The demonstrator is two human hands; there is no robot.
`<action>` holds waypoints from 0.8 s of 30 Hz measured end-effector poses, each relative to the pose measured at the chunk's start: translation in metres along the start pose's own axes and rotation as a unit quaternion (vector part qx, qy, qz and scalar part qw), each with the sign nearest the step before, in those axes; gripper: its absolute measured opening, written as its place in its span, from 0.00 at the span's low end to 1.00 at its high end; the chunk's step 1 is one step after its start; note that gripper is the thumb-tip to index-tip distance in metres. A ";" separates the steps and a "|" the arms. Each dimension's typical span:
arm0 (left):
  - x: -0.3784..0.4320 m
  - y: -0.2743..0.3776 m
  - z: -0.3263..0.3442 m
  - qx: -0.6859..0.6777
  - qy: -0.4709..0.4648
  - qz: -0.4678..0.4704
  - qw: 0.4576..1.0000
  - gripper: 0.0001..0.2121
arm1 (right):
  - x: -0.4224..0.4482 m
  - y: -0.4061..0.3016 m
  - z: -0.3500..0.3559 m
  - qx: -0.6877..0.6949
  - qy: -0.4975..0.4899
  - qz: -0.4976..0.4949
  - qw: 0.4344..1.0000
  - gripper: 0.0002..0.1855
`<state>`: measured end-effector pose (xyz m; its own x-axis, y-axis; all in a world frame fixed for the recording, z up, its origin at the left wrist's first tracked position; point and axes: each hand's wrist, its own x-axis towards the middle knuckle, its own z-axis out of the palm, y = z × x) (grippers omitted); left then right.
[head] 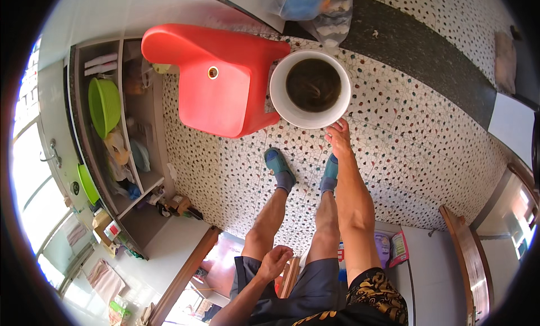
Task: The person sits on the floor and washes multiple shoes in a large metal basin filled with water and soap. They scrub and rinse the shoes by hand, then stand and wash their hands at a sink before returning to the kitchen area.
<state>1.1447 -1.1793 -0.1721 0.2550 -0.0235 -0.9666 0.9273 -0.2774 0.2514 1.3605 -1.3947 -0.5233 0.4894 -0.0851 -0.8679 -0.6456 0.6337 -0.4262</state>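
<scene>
A white bucket (276,83) with dark liquid inside stands on the speckled tile floor, beside a red plastic chair (215,98). My right hand (338,135) is at the bucket's near rim, fingers slightly curled; whether they touch the rim cannot be told. Over my lap, in front of the dark shorts, hangs my left hand (275,262), its fingers loosely curled and no object visible in it. My feet in teal slippers (279,163) are on the floor just below the bucket and chair.
An open shelf unit (122,128) at the left holds a green basin (103,107) and bags. Plastic bags (325,14) lie beyond the bucket, by a dark floor strip (405,43). Behind me are a wooden door frame (190,271) and a purple container (382,248).
</scene>
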 end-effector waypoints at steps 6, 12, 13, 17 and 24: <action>0.002 0.006 -0.013 -0.016 -0.010 -0.012 1.000 0.07 | -0.009 0.014 0.015 -0.023 -0.028 0.060 0.998 0.39; 0.010 -0.008 -0.027 -0.031 0.006 -0.004 0.999 0.07 | -0.003 0.021 0.027 0.042 0.006 0.081 0.996 0.40; 0.011 -0.004 -0.028 -0.032 0.006 -0.005 0.999 0.07 | -0.002 0.024 0.026 0.056 0.010 0.082 0.995 0.40; 0.017 0.009 -0.033 -0.008 0.004 0.008 1.000 0.08 | 0.004 0.024 0.013 0.124 0.075 0.009 0.989 0.32; 0.015 -0.008 -0.026 -0.086 0.000 -0.014 0.996 0.07 | -0.040 -0.003 0.035 0.154 -0.004 -0.050 0.987 0.19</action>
<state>1.1481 -1.1520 -0.1869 0.2291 -0.0185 -0.9732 0.9672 -0.1088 0.2297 1.3641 -1.3663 -0.4783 0.5467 -0.1544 -0.8230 -0.3855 0.8261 -0.4111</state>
